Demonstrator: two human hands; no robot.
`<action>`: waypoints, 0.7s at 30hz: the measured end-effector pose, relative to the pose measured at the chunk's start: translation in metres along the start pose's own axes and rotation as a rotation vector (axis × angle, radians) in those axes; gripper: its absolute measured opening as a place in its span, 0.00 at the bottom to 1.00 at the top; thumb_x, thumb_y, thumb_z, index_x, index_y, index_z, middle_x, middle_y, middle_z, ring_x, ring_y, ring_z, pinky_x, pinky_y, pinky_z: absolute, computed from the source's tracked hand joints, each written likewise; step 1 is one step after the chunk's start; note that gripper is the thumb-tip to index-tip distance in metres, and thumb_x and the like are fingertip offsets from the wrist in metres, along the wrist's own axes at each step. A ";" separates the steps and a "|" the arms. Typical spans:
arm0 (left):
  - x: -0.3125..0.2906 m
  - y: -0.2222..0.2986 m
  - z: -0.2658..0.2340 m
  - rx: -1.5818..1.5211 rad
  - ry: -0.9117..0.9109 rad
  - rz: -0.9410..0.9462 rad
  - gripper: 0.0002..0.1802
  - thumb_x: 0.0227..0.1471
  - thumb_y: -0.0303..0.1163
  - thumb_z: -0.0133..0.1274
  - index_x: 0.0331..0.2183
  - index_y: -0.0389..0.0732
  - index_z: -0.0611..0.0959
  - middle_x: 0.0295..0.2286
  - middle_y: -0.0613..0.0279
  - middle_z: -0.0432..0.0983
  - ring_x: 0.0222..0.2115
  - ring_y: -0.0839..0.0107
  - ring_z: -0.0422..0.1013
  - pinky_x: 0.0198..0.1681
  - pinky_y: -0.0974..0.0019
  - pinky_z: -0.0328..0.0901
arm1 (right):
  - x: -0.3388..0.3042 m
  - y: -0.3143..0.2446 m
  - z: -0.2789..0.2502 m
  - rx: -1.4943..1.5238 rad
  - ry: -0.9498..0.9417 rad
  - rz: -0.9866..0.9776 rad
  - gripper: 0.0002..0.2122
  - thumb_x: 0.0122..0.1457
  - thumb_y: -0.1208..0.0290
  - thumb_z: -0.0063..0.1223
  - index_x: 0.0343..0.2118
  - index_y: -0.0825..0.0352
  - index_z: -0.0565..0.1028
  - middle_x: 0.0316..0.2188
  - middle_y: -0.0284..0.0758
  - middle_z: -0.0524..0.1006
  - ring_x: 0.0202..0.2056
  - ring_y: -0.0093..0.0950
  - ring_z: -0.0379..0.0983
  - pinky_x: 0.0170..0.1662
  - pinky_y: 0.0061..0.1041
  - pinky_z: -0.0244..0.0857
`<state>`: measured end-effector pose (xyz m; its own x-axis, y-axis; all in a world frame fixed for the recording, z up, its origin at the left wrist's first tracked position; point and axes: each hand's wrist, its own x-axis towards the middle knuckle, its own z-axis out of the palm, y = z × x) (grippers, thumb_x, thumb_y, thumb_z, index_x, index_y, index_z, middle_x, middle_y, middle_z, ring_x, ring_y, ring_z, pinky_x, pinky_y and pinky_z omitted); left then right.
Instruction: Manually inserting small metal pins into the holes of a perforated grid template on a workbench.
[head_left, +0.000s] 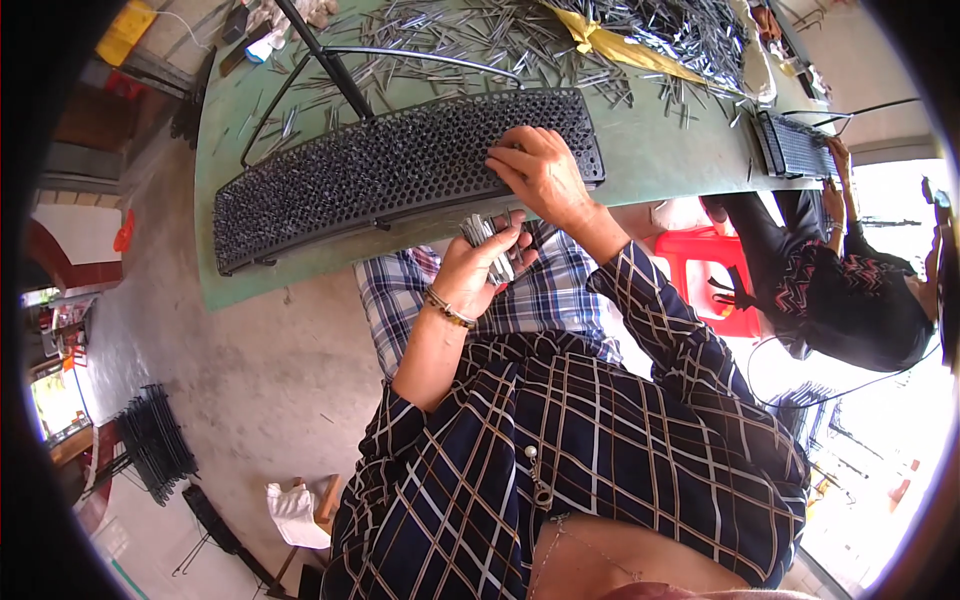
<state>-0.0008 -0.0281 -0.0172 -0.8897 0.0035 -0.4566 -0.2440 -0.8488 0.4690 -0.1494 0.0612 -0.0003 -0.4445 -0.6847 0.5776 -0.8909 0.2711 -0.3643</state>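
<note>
At the counter's near edge, my left hand (pixel 480 262) is clamping a bundle of pins (pixel 487 243); my right hand (pixel 540 170), fingers together, is pressing squarely on the perforated rack (pixel 380 170).

We see the long black perforated metal tray (pixel 380 170) lying crosswise on the green table (pixel 660 150), near its front edge, with our right hand (pixel 540 170) resting on the tray's right end. Our left hand (pixel 475 270) sits just before the table edge, over our lap, gripping a bundle of thin metal pins (pixel 490 245). Behind the tray a heap of loose metal pins (pixel 560 35) spreads across the table, and at the far right another person (pixel 850 290) sits beside a second perforated tray (pixel 795 145).
</note>
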 end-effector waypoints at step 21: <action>0.005 0.004 0.020 0.012 0.075 0.002 0.16 0.51 0.25 0.47 0.43 0.30 0.74 0.33 0.62 0.71 0.30 0.75 0.65 0.43 0.58 0.70 | 0.005 0.001 -0.014 0.437 0.145 0.441 0.09 0.50 0.72 0.59 0.35 0.67 0.78 0.28 0.35 0.78 0.29 0.25 0.76 0.33 0.21 0.68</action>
<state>-0.0138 -0.0208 -0.0018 -0.8589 -0.0382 -0.5107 -0.2472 -0.8424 0.4788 -0.1543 0.0675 0.0125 -0.7965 -0.4646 0.3869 -0.5145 0.1847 -0.8374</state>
